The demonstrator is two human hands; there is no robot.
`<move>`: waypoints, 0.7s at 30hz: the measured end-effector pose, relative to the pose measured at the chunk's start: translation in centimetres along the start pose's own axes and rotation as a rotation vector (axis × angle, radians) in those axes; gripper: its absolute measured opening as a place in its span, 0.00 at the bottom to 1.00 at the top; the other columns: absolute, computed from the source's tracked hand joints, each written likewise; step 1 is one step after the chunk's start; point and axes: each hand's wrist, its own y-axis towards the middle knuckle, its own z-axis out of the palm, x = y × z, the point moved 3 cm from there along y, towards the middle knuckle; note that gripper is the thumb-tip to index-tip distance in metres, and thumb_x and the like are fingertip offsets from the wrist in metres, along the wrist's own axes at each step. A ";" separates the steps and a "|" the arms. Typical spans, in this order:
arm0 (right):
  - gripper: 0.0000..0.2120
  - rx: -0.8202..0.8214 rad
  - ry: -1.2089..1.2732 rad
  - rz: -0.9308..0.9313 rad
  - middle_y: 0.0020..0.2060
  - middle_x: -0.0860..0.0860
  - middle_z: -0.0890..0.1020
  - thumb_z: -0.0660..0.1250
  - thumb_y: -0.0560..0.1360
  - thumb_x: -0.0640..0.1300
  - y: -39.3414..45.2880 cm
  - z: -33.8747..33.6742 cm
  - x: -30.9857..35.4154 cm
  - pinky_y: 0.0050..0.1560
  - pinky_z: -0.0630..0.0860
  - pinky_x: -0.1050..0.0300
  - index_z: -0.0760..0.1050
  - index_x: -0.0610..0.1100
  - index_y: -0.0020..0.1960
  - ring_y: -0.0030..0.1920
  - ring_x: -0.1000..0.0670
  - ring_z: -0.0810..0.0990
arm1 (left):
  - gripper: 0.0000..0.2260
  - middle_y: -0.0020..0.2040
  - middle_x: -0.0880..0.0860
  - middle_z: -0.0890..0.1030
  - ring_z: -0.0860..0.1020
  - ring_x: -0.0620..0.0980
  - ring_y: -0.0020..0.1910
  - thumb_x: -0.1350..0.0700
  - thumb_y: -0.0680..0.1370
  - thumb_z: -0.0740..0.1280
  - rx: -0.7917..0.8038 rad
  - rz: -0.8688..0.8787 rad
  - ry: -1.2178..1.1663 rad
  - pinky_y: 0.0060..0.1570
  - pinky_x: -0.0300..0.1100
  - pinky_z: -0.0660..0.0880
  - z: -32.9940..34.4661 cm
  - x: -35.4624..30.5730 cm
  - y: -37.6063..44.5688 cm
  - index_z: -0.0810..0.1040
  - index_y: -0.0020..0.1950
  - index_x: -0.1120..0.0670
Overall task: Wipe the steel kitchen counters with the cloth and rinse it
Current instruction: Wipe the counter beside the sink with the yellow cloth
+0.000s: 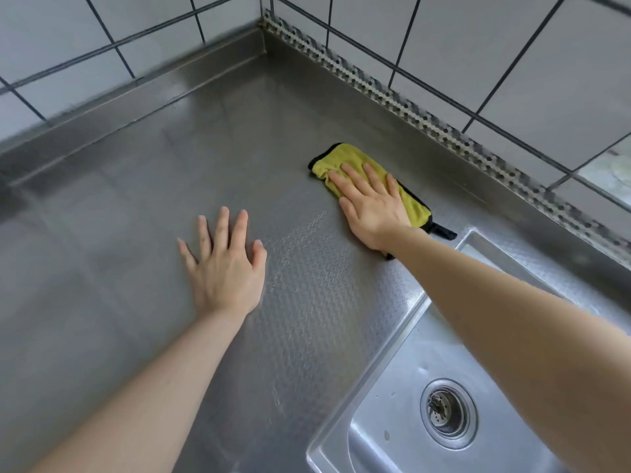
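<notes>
Yellow cloth point(345, 158) half hidden under flat, spread right hand point(370, 206), left hand point(227, 264) spread on counter point(136, 216)

Pale square wall tiles point(461, 35) with dark grout lines cover two walls that meet in a corner at the top of the view. Along the foot of the right-hand wall runs a perforated metal strip point(392, 93), dotted with small holes, reaching from the corner towards the right edge. At the far right, between tiles, a patch of window point(611, 172) shows a blurred greenish view; nothing in it can be made out.
</notes>
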 end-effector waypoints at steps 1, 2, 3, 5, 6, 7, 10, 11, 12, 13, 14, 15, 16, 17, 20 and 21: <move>0.24 0.003 -0.005 -0.004 0.79 0.59 0.49 0.40 0.82 0.58 0.3 -0.2 -1.0 0.77 0.41 0.40 0.44 0.64 0.77 0.79 0.48 0.44 | 0.25 0.79 0.49 0.57 0.50 0.56 0.78 0.43 0.80 0.50 -0.009 0.002 0.007 0.73 0.65 0.46 0.0 0.1 0.0 0.57 0.77 0.45; 0.24 -0.004 -0.008 0.011 0.79 0.59 0.49 0.40 0.82 0.58 0.4 -0.4 -2.2 0.77 0.42 0.41 0.44 0.64 0.77 0.79 0.49 0.44 | 0.25 0.79 0.49 0.57 0.50 0.56 0.78 0.42 0.80 0.50 -0.014 0.003 0.013 0.73 0.65 0.47 0.1 0.1 0.0 0.58 0.77 0.45; 0.24 -0.020 -0.010 0.045 0.79 0.58 0.49 0.40 0.82 0.58 0.4 -0.7 -3.6 0.77 0.42 0.42 0.44 0.63 0.78 0.79 0.49 0.45 | 0.25 0.79 0.49 0.58 0.51 0.56 0.78 0.42 0.80 0.50 -0.018 0.003 0.016 0.73 0.65 0.47 0.1 0.1 0.0 0.58 0.77 0.45; 0.24 -0.060 -0.002 0.155 0.79 0.57 0.50 0.41 0.82 0.58 -0.1 -1.1 -6.5 0.77 0.44 0.43 0.45 0.62 0.78 0.79 0.49 0.47 | 0.25 0.79 0.49 0.59 0.52 0.56 0.78 0.43 0.80 0.51 -0.017 0.004 0.016 0.73 0.65 0.48 0.1 0.1 0.1 0.59 0.77 0.45; 0.25 -0.081 0.014 0.211 0.79 0.56 0.51 0.42 0.82 0.58 -0.7 -1.3 -7.9 0.77 0.45 0.43 0.46 0.61 0.78 0.79 0.49 0.48 | 0.25 0.79 0.49 0.59 0.52 0.56 0.78 0.43 0.80 0.51 -0.013 0.005 0.014 0.73 0.65 0.48 0.0 0.0 0.1 0.59 0.77 0.45; 0.25 -0.103 0.030 0.253 0.79 0.55 0.53 0.42 0.81 0.58 -1.4 -1.4 -8.9 0.77 0.46 0.44 0.48 0.59 0.78 0.79 0.49 0.50 | 0.25 0.79 0.49 0.59 0.52 0.56 0.78 0.43 0.80 0.51 -0.010 0.004 0.010 0.73 0.64 0.48 0.0 0.0 0.1 0.59 0.77 0.45; 0.25 -0.179 0.050 0.362 0.79 0.52 0.57 0.44 0.82 0.56 -3.8 -1.1 -9.6 0.76 0.51 0.44 0.52 0.56 0.78 0.78 0.48 0.53 | 0.25 0.79 0.49 0.58 0.51 0.56 0.78 0.43 0.80 0.51 -0.005 0.001 0.011 0.73 0.64 0.47 -0.1 -0.1 0.0 0.58 0.78 0.45; 0.25 -0.197 0.053 0.408 0.78 0.51 0.57 0.45 0.81 0.55 -4.5 -0.8 -9.0 0.76 0.51 0.42 0.52 0.55 0.78 0.78 0.46 0.53 | 0.25 0.79 0.49 0.58 0.51 0.56 0.78 0.43 0.80 0.51 -0.005 0.001 0.017 0.73 0.64 0.48 -0.1 -0.1 0.1 0.58 0.78 0.45; 0.26 -0.199 0.056 0.449 0.79 0.50 0.57 0.46 0.81 0.55 -5.2 -0.5 -8.1 0.75 0.52 0.41 0.52 0.55 0.78 0.78 0.45 0.53 | 0.25 0.79 0.49 0.58 0.51 0.57 0.78 0.43 0.80 0.50 -0.001 0.001 0.018 0.73 0.65 0.48 0.0 -0.1 0.1 0.58 0.78 0.45; 0.26 -0.185 0.057 0.468 0.79 0.50 0.56 0.45 0.81 0.56 -5.7 -0.1 -7.0 0.75 0.51 0.40 0.52 0.56 0.78 0.78 0.43 0.52 | 0.25 0.79 0.49 0.58 0.51 0.57 0.78 0.43 0.80 0.50 0.002 0.000 0.021 0.73 0.65 0.48 0.0 -0.1 0.2 0.58 0.78 0.45; 0.25 -0.165 0.051 0.461 0.79 0.51 0.55 0.45 0.81 0.57 -6.2 0.2 -5.8 0.75 0.51 0.39 0.50 0.58 0.78 0.78 0.42 0.51 | 0.25 0.79 0.49 0.58 0.51 0.57 0.78 0.42 0.80 0.49 0.004 0.001 0.024 0.73 0.65 0.48 0.1 -0.1 0.2 0.57 0.78 0.45; 0.25 -0.143 0.041 0.429 0.79 0.52 0.54 0.44 0.81 0.58 -6.6 0.5 -4.4 0.74 0.50 0.38 0.49 0.60 0.78 0.78 0.42 0.49 | 0.25 0.79 0.49 0.58 0.51 0.57 0.78 0.42 0.80 0.48 0.005 0.000 0.028 0.73 0.65 0.48 0.1 -0.2 0.2 0.57 0.78 0.45; 0.25 -0.121 0.034 0.386 0.79 0.54 0.53 0.43 0.81 0.58 -6.8 0.6 -2.9 0.74 0.49 0.37 0.48 0.61 0.78 0.79 0.42 0.48 | 0.26 0.79 0.49 0.58 0.51 0.57 0.78 0.42 0.80 0.48 0.005 -0.003 0.030 0.73 0.65 0.48 0.1 -0.2 0.1 0.57 0.78 0.45; 0.25 -0.101 0.033 0.340 0.79 0.55 0.52 0.42 0.81 0.58 -6.8 0.7 -1.4 0.74 0.47 0.36 0.47 0.62 0.78 0.79 0.42 0.47 | 0.26 0.79 0.49 0.58 0.51 0.57 0.78 0.42 0.80 0.48 0.007 -0.004 0.031 0.73 0.65 0.48 0.0 -0.2 0.2 0.57 0.78 0.44; 0.25 -0.048 0.037 0.180 0.79 0.57 0.49 0.42 0.82 0.58 -6.1 1.1 3.4 0.74 0.41 0.35 0.46 0.62 0.78 0.79 0.41 0.43 | 0.25 0.79 0.49 0.57 0.51 0.57 0.78 0.42 0.80 0.49 0.012 -0.005 0.037 0.73 0.65 0.47 0.0 -0.2 0.2 0.57 0.78 0.44; 0.25 -0.026 0.032 0.113 0.79 0.57 0.49 0.43 0.82 0.58 -5.9 1.3 5.0 0.74 0.40 0.35 0.45 0.63 0.78 0.79 0.41 0.42 | 0.25 0.79 0.49 0.57 0.51 0.57 0.78 0.42 0.80 0.49 0.013 -0.003 0.040 0.73 0.65 0.48 0.0 -0.3 0.2 0.57 0.78 0.44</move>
